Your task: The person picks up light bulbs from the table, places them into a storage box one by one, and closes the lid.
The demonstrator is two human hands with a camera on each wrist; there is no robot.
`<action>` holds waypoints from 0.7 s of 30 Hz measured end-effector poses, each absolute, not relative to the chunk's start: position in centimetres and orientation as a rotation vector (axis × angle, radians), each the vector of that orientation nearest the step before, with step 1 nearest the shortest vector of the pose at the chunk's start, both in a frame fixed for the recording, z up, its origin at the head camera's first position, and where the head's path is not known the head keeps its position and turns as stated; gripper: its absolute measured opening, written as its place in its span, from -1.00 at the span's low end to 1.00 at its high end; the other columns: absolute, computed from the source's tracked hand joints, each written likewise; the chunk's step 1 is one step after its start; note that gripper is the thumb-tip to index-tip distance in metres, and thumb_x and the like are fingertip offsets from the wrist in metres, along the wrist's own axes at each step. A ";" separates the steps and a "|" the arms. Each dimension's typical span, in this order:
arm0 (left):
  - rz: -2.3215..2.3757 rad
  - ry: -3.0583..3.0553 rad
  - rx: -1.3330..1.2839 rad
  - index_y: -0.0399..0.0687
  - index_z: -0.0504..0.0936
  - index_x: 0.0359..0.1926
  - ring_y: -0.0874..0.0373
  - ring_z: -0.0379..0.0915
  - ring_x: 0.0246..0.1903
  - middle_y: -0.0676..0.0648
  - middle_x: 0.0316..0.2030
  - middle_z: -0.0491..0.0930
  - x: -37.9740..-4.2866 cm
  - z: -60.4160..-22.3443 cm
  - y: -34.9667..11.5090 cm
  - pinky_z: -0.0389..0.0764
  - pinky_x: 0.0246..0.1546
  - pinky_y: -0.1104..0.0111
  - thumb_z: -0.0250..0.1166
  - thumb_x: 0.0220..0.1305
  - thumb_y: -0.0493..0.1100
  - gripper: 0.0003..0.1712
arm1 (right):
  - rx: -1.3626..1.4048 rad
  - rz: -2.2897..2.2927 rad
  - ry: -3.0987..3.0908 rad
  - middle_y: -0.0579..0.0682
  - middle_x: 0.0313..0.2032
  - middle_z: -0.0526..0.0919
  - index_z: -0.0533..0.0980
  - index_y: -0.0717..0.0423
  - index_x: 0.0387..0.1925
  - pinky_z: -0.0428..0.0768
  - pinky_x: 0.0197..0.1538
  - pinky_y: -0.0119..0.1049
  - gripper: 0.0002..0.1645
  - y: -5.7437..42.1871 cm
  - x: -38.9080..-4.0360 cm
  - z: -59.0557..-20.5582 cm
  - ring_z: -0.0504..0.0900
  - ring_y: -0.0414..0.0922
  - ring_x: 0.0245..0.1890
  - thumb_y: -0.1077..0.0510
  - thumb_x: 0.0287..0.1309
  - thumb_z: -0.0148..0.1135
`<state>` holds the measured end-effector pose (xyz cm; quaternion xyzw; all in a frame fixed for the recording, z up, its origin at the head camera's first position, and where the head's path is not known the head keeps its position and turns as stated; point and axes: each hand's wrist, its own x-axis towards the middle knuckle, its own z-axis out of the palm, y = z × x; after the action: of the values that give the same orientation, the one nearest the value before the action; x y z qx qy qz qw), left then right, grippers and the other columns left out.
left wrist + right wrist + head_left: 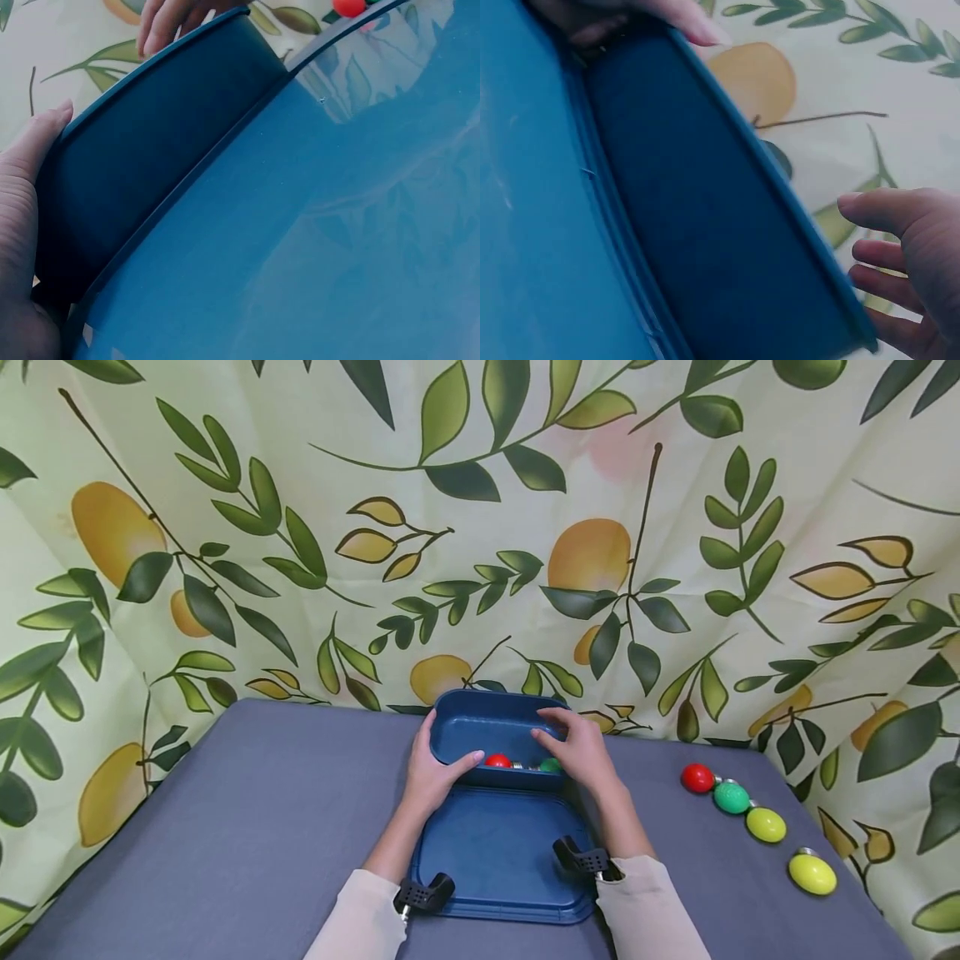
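Observation:
A deep blue plastic box [487, 706] stands at the far side of the table, with a red light bulb [497, 761] and a green light bulb [550, 765] inside near its front wall. My left hand [431, 772] grips the box's left end, its thumb over the front rim and the other fingers along the outer side. At the right end, my right hand [585, 752] hovers with thumb and fingers spread; the right wrist view shows these fingers loosely bent beside the box's corner, holding nothing. Directly in front of the box lies a flat blue lid [502, 856], between my forearms.
On the table's right side several bulbs lie in a slanting row: a red bulb [698, 778], a green bulb [731, 797], a yellow bulb [766, 825] and another yellow bulb [812, 873] nearer me. A leaf-and-fruit patterned curtain [480, 543] hangs right behind the grey-blue table [285, 827].

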<state>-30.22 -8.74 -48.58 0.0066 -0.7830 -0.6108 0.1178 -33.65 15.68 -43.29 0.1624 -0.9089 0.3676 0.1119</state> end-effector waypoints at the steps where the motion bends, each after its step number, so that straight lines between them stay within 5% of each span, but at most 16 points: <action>1: -1.787 -2.288 0.020 0.09 0.04 0.59 -0.20 0.04 0.52 -0.18 0.57 0.06 -30.2 -48.6 -8.7 0.10 0.49 -0.25 0.55 0.06 0.11 0.21 | 0.464 1.081 -2.648 0.21 0.15 0.68 0.58 0.18 0.20 0.61 0.20 0.13 -0.48 16.0 -33.6 -43.1 0.65 0.19 0.16 0.05 0.28 0.37; 12: -1.812 -2.259 0.027 0.14 0.04 0.60 -0.18 0.02 0.53 -0.16 0.57 0.06 -30.6 -48.7 -8.6 0.09 0.49 -0.25 0.55 0.07 0.08 0.19 | 0.183 1.014 -2.486 0.27 0.11 0.68 0.61 0.22 0.13 0.58 0.14 0.16 -0.53 22.2 -33.4 -42.9 0.63 0.24 0.10 0.08 0.25 0.38; 21: -1.823 -2.279 0.040 0.15 0.03 0.60 -0.18 0.00 0.53 -0.17 0.58 0.04 -30.5 -49.0 -8.8 0.09 0.49 -0.26 0.54 0.09 0.08 0.18 | -0.062 0.922 -2.393 0.32 0.20 0.59 0.52 0.25 0.23 0.40 0.30 0.20 -0.40 26.9 -31.9 -45.6 0.51 0.26 0.24 0.08 0.22 0.40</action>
<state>-30.49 -8.78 -48.99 0.0135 -0.7760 -0.6207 0.1114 -31.94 26.90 -45.56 -0.0233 -0.8945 0.3444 0.2841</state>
